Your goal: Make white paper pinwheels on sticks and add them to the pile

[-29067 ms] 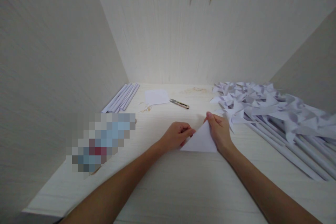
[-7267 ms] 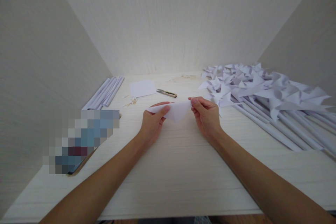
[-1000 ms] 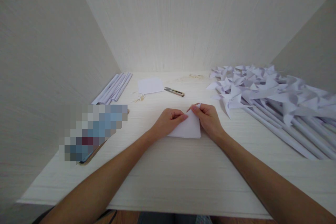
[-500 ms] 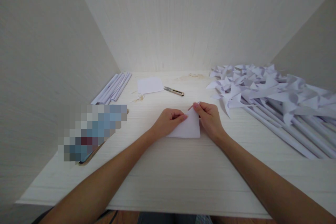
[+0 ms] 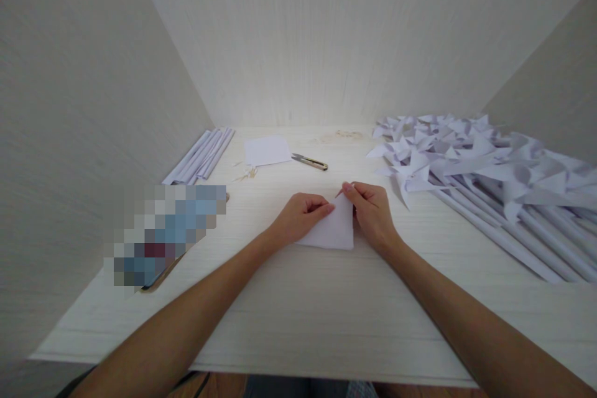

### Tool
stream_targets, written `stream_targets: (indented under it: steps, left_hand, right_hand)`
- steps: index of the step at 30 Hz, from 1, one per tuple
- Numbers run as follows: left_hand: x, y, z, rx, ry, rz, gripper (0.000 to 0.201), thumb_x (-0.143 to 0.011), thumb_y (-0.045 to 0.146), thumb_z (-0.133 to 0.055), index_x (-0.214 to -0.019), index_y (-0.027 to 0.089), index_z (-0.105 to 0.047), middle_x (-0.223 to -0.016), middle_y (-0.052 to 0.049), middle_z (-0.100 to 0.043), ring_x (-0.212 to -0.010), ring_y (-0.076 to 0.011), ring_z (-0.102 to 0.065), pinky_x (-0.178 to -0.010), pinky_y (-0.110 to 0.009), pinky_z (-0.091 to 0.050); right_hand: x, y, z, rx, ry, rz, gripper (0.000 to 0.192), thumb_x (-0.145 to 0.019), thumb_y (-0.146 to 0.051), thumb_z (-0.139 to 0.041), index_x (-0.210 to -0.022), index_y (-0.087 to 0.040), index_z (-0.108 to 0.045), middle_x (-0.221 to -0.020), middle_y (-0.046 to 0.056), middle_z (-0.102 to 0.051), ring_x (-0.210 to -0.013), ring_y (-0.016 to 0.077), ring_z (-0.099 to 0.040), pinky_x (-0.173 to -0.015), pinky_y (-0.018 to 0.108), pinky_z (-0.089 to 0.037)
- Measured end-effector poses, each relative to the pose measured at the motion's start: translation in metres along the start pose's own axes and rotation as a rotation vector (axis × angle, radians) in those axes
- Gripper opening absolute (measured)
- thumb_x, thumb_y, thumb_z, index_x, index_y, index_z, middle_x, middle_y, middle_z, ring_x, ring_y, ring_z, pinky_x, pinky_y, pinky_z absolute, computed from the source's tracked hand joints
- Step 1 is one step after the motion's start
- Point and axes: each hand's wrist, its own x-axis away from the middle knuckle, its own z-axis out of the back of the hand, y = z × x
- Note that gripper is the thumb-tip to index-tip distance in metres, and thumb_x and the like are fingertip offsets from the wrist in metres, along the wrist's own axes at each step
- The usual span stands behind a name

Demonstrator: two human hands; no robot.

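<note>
A folded white paper (image 5: pixel 332 231) lies on the pale wooden table (image 5: pixel 298 311) in front of me. My left hand (image 5: pixel 302 216) rests on the paper's left side and pinches its upper edge with curled fingers. My right hand (image 5: pixel 370 211) grips the paper's upper right corner together with a thin brown stick (image 5: pixel 339 193) that pokes out to the left of my fingertips. Both hands touch the paper.
A heap of white paper pinwheels on rolled stems (image 5: pixel 489 174) fills the right side. Rolled paper tubes (image 5: pixel 201 155) lie at the back left, beside a white square sheet (image 5: pixel 267 150) and small snips (image 5: pixel 310 162). A blurred flat object (image 5: pixel 165 233) lies at the left.
The right hand has shifted slightly on the paper's top corner, and the paper's lower edge sits a little nearer to me. The left hand has stayed in place.
</note>
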Motion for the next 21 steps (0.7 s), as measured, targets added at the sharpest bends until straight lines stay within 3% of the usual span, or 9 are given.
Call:
stream_targets:
  steps: [9,16,21]
  left_hand:
    - [0.0,-0.001,0.001,0.0,-0.04,0.012,0.029,-0.072,0.041,-0.048,-0.063,0.013,-0.054,-0.052,0.003,-0.046,-0.045,-0.0073,-0.039,-0.042,-0.02,-0.026]
    - [0.0,0.002,0.0,-0.039,0.011,-0.058,0.031,-0.075,0.039,-0.045,-0.056,0.015,-0.045,-0.05,0.005,-0.039,-0.045,-0.0064,-0.032,-0.042,-0.02,-0.023]
    - [0.001,0.005,0.002,-0.106,0.058,-0.093,0.031,-0.075,0.036,-0.045,-0.054,0.014,-0.049,-0.05,0.004,-0.039,-0.047,-0.0065,-0.032,-0.042,-0.02,-0.022]
  right_hand:
    - [-0.001,0.003,-0.001,-0.124,-0.02,-0.117,0.04,-0.071,-0.046,-0.049,-0.044,-0.02,-0.034,-0.041,-0.005,-0.03,-0.039,0.0073,-0.027,-0.039,0.024,-0.017]
    - [0.001,-0.005,-0.005,0.149,-0.153,0.034,0.04,-0.075,-0.042,-0.044,-0.045,-0.02,-0.031,-0.047,-0.004,-0.026,-0.046,0.0079,-0.026,-0.043,0.024,-0.018]
    - [0.001,-0.01,-0.005,0.26,-0.189,0.136,0.036,-0.075,-0.039,-0.043,-0.046,-0.019,-0.035,-0.047,-0.004,-0.031,-0.047,0.0084,-0.029,-0.045,0.024,-0.021]
